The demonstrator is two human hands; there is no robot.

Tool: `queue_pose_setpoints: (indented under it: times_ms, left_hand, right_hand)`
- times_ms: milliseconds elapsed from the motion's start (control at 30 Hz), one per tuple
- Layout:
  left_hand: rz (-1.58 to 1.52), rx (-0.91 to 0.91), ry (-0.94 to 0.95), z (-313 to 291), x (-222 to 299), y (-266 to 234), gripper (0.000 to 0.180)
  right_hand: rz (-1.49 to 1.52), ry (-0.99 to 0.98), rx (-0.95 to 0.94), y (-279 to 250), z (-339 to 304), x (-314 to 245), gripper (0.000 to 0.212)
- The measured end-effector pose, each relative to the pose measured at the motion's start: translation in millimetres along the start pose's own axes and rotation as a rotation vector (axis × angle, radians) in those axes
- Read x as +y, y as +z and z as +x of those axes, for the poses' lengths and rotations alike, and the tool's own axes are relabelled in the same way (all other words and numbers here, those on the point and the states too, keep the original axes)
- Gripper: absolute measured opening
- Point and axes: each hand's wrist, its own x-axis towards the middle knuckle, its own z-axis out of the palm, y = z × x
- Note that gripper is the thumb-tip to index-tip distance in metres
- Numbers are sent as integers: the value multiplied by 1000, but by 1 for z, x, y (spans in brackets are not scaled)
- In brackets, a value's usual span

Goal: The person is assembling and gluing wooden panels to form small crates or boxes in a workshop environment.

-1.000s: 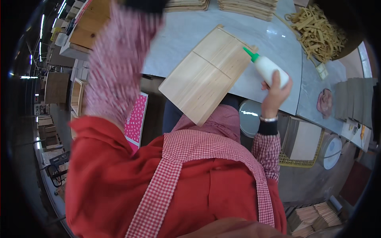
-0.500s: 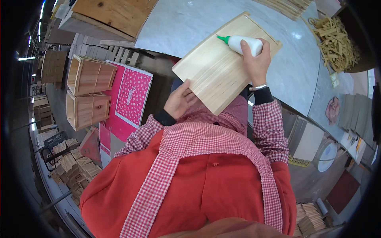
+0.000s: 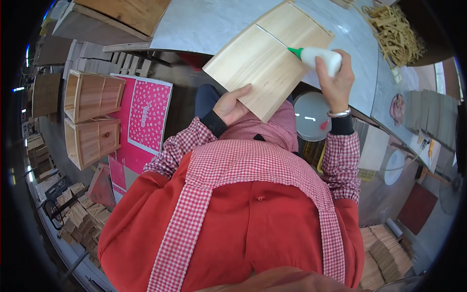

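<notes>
The pale wooden panel (image 3: 258, 63) lay at twelve o'clock, overlapping the edge of the grey worktable (image 3: 194, 27); the left hand (image 3: 231, 105) was clamped on its seven-o'clock edge, thumb uppermost. The right hand (image 3: 336, 80) was wrapped around the white squeeze bottle (image 3: 321, 59) at three o'clock, green nozzle (image 3: 295, 52) towards the panel. Panel was judged light, stiff, smooth, best held by opposite edges; bottle, yielding, best gripped mid-body

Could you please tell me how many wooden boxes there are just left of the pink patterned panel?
2: the upper wooden box and, just below it in the picture, the lower wooden box. Others could be hidden behind them.
</notes>
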Motion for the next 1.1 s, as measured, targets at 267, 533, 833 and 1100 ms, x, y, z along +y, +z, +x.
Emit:
queue_pose_setpoints:
  times_ms: [267, 533, 833, 1100]
  left_hand:
    - [43, -12, 54, 1, 7, 6, 56]
    - [29, 3, 111, -18, 18, 17, 59]
    - [113, -27, 139, -30, 18, 11, 64]
    - [64, -21, 118, -26, 21, 11, 62]
  right_hand:
    - [44, 164, 156, -49, -32, 5, 33]
    - [612, 462, 446, -61, -14, 11, 31]
    - [531, 441, 627, -71, 33, 26, 34]
    - [471, 412, 598, -78, 36, 24, 32]
